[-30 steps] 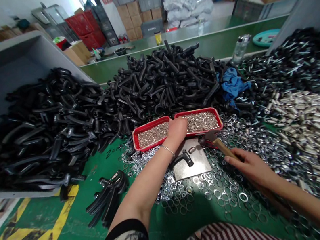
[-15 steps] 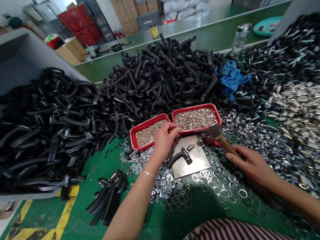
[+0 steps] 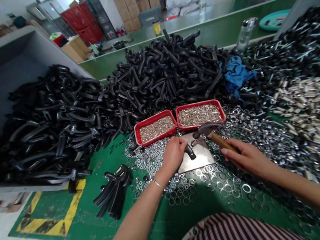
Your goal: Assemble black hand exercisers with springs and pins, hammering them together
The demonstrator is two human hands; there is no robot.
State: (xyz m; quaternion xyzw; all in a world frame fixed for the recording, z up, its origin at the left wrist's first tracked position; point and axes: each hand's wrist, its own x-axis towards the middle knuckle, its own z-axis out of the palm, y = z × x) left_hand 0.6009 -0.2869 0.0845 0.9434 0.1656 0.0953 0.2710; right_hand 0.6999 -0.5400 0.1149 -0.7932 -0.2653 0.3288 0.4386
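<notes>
My left hand (image 3: 175, 153) is closed in a pinch over the metal plate (image 3: 199, 164), its fingertips at the end of a black plastic handle part (image 3: 190, 153). Whatever those fingers hold is too small or hidden to make out. Wrapped in my right hand (image 3: 247, 157) is a hammer (image 3: 221, 141) with a wooden handle; its dark head hovers around the plate's upper right corner. A small metal sleeve (image 3: 194, 143) lies by the black part, partly beneath the hammer head.
Behind the plate stand two red trays, the left tray (image 3: 137, 137) and right tray (image 3: 223, 115), with small metal pieces. Black handles (image 3: 161, 74) are heaped beyond. Washers (image 3: 219, 183) and metal sleeves (image 3: 316, 118) spread rightward. Several assembled black parts (image 3: 113, 193) lie left.
My left hand has come back from the red trays to the black part on the plate. The hammer head has moved left, closer over the plate. The view has shifted slightly.
</notes>
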